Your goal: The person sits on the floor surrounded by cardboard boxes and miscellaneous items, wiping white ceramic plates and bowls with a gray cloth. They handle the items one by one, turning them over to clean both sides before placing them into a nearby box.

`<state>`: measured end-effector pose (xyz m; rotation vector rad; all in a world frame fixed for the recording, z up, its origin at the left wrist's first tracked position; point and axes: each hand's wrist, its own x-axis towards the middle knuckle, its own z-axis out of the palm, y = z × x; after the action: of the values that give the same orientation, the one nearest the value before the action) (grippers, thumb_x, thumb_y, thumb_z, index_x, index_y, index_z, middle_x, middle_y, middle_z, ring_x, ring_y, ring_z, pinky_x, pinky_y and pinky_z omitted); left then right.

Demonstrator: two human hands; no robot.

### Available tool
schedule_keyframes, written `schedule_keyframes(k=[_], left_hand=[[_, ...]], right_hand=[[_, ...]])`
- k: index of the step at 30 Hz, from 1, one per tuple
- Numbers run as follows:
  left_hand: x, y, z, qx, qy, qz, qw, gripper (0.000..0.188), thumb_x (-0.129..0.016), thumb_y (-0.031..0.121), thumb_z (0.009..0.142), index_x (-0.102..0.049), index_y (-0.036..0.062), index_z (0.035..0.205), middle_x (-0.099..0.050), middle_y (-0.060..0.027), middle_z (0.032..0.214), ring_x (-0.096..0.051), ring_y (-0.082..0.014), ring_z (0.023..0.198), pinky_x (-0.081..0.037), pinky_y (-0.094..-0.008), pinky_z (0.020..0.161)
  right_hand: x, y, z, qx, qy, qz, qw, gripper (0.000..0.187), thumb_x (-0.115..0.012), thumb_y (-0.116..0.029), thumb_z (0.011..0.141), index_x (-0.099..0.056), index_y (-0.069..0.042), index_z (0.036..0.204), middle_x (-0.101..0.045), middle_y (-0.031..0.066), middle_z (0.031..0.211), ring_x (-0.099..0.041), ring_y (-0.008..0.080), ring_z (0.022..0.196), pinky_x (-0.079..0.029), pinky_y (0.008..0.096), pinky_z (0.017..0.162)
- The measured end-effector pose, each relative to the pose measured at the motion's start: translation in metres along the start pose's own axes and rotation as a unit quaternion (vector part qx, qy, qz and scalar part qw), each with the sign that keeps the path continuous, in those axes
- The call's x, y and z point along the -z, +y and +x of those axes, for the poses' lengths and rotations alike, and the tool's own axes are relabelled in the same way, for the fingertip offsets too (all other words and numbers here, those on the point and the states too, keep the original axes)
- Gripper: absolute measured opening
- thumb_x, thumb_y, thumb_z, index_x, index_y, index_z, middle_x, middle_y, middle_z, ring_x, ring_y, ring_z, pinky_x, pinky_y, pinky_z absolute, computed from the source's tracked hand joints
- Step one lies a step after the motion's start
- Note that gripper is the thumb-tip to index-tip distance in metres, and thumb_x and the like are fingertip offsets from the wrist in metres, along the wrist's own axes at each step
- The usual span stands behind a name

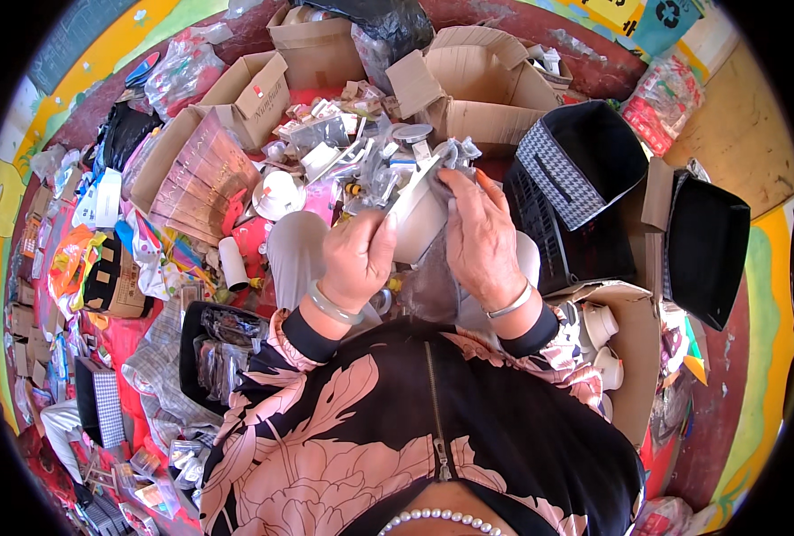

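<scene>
In front of my lap I hold a white piece (421,225) with a flat rim and a deeper body, tilted on its side; its exact kind is unclear. My left hand (359,257) pinches the near left end of the rim between thumb and fingers. Toward the far end, my right hand (482,234) grips the piece from the right, its fingers bent over the edge. A thin translucent plastic sheet (434,281) hangs below, between my hands. Just beyond lies a heap of small packed goods and clear bags (370,161), beside a white round cup-like piece (277,195).
Cardboard boxes (495,112) stand at the back. Black fabric bins (585,156) are stacked at the right, above a carton (634,357) with white cup-shaped pieces. A black bin (202,357) of bagged items sits near my left elbow, and mixed goods cover the left side.
</scene>
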<state>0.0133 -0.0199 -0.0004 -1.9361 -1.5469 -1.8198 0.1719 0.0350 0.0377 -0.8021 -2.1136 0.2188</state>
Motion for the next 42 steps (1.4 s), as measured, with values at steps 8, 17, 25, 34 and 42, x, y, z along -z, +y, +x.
schedule_keyframes(k=[8,17,25,34,42], left_hand=[[-0.007,-0.031,-0.005,0.107,0.025,-0.013,0.994,0.026,-0.053,0.017,0.093,-0.058,-0.0012,0.075,-0.051,-0.0136,0.057,-0.050,-0.0229,0.048,-0.039,-0.0313,0.048],[0.018,-0.053,-0.001,0.255,0.125,-0.207,0.936,0.036,-0.049,0.027,0.096,-0.061,-0.0048,0.085,-0.057,-0.0004,0.071,-0.047,-0.0048,0.068,-0.041,-0.0235,0.060],[0.032,-0.056,-0.004,0.329,0.050,-0.299,0.894,0.044,-0.040,0.034,0.097,-0.054,-0.0049,0.113,-0.062,-0.0115,0.104,-0.061,-0.0193,0.092,-0.049,-0.0307,0.079],[0.030,-0.056,-0.010,0.272,-0.015,-0.218,0.937,0.034,-0.041,0.023,0.098,-0.063,-0.0022,0.093,-0.065,-0.0060,0.085,-0.061,-0.0119,0.075,-0.048,-0.0264,0.067],[0.021,-0.059,-0.027,0.410,-0.028,-0.313,0.856,0.038,-0.044,0.028,0.097,-0.064,-0.0010,0.083,-0.060,0.0015,0.074,-0.052,-0.0041,0.067,-0.042,-0.0199,0.059]], right_hand=[[-0.003,0.014,-0.024,0.148,-0.015,0.247,0.958,0.021,-0.047,-0.003,0.082,-0.059,-0.002,0.099,-0.063,0.0125,0.099,-0.063,0.0267,0.092,-0.048,0.0362,0.083],[0.048,0.140,-0.051,-0.361,0.225,0.724,0.543,0.038,-0.047,-0.035,0.091,-0.055,-0.006,0.114,-0.060,0.0157,0.113,-0.058,0.0330,0.101,-0.050,0.0475,0.080],[0.020,0.116,-0.023,-0.277,0.136,0.765,0.565,0.039,-0.052,-0.030,0.090,-0.053,-0.003,0.118,-0.054,0.0118,0.125,-0.055,0.0286,0.110,-0.047,0.0429,0.089],[0.007,0.058,0.009,-0.186,-0.188,0.384,0.885,0.047,-0.050,-0.035,0.093,-0.049,-0.002,0.126,-0.059,0.0118,0.114,-0.058,0.0201,0.101,-0.045,0.0303,0.086],[-0.028,0.065,-0.017,-0.410,-0.131,0.482,0.763,0.018,-0.066,-0.024,0.085,-0.065,-0.007,0.090,-0.064,0.0021,0.085,-0.060,0.0105,0.077,-0.048,0.0266,0.067]])
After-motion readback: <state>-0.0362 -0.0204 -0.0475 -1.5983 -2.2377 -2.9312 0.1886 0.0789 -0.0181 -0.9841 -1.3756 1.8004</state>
